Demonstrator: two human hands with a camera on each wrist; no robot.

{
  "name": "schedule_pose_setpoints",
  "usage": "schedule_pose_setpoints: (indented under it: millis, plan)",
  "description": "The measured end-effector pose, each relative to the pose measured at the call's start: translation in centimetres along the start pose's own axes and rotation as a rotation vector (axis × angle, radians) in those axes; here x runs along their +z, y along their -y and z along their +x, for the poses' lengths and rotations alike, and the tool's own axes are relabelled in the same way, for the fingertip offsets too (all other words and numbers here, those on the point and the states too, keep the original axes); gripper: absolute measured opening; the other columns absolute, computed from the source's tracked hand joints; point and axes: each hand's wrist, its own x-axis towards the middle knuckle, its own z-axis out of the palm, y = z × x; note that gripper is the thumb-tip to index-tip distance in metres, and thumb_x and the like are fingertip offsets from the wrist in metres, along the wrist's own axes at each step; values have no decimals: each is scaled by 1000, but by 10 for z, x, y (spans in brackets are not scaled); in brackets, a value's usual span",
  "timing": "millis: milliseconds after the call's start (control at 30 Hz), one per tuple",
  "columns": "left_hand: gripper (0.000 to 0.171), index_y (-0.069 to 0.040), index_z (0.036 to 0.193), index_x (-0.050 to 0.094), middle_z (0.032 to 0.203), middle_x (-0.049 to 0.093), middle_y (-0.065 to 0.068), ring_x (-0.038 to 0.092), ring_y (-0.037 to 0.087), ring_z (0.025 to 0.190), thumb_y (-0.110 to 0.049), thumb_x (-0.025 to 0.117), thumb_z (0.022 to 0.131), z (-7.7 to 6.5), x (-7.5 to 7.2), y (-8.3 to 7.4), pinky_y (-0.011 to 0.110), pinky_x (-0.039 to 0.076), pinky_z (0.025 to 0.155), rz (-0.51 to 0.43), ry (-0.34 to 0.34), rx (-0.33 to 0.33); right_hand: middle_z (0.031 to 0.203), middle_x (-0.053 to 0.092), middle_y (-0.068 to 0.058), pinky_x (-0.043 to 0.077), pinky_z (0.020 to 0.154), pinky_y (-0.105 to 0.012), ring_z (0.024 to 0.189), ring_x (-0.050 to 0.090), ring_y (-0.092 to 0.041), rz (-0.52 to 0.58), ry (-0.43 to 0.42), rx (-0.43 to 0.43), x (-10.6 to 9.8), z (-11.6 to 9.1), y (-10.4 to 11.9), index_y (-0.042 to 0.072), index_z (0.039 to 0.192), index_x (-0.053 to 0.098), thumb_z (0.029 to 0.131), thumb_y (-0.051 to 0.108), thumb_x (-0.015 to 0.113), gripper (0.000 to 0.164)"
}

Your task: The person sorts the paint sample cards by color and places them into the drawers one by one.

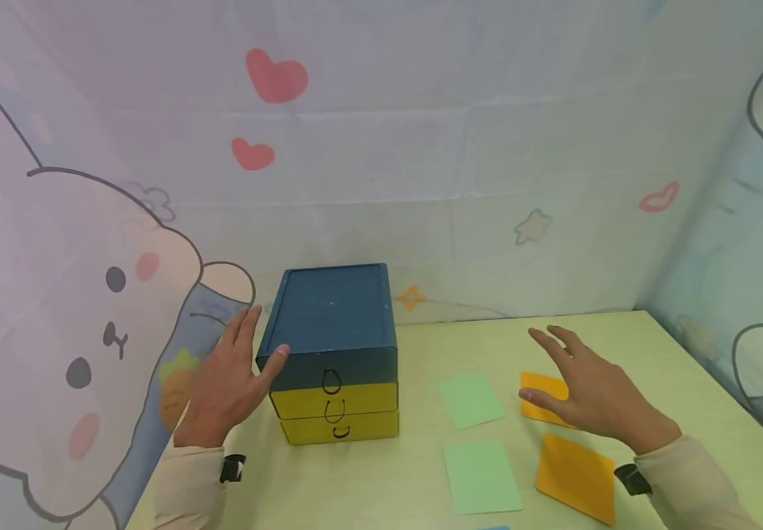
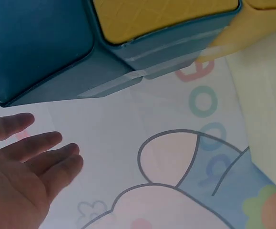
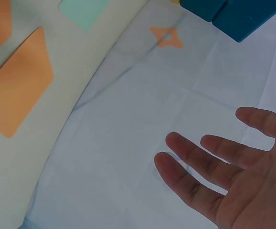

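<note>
Left hand (image 1: 229, 386), fingers apart and holding nothing, hovers beside the three-drawer box (image 1: 335, 305) at the bench's (image 1: 633, 346) left; right hand (image 1: 596, 397), likewise, near orange paper squares (image 1: 576, 477). Steadying the box likely favours even, two-sided support.

drawer box (image 1: 333, 313): smooth plastic; paper squares (image 1: 483, 477): matt; backdrop (image 1: 381, 162): creased cloth; tabletop (image 1: 419, 471): smooth

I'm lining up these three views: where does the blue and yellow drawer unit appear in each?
Head: the drawer unit stands below and left of centre.
Left wrist: across the top, cut off by the frame.
Right wrist: only part shows, at the top right.
Shared landmark: the printed backdrop, in all three.
</note>
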Motion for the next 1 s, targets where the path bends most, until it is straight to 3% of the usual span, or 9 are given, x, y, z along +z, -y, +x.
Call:
schedule_pose_setpoints:
  millis: [133, 300, 467, 733, 1000]
  plan:
    - [71, -6, 159, 25, 164, 25, 23, 38, 50, 142, -43, 50, 103, 0, 7, 2, 68, 39, 109, -131, -51, 21, 146, 48, -19, 49, 53, -34, 82, 67, -22, 16, -9, -7, 3, -1, 2, 14, 153, 39, 89, 60, 67, 83]
    - [63, -4, 158, 28, 164, 26, 24, 28, 49, 148, -33, 47, 106, 3, 14, 5, 68, 27, 118, -305, -78, 41, 146, 48, -16, 50, 57, -35, 84, 68, -20, 53, -11, -17, 7, -2, 4, 16, 153, 39, 89, 57, 68, 81]
    - [61, -3, 159, 26, 166, 22, 24, 25, 49, 151, -33, 43, 108, 6, 18, 5, 67, 24, 120, -357, -44, 22, 148, 47, -12, 53, 62, -36, 97, 71, -21, 102, -5, -28, 7, -4, 11, 17, 153, 39, 91, 55, 68, 78]
    - [57, -5, 159, 26, 166, 23, 21, 26, 46, 151, -34, 29, 111, 10, 27, 10, 64, 27, 120, -525, -20, 17, 147, 48, -6, 53, 68, -32, 100, 68, -17, 157, -27, -68, 9, -5, 27, 20, 153, 38, 91, 53, 68, 76]
    - [57, -9, 160, 26, 168, 20, 18, 19, 43, 155, -37, 24, 111, 12, 31, 6, 64, 19, 124, -611, 1, -41, 141, 53, 3, 51, 71, -27, 99, 63, -9, 204, -75, -117, 17, -7, 47, 24, 152, 40, 89, 50, 72, 76]
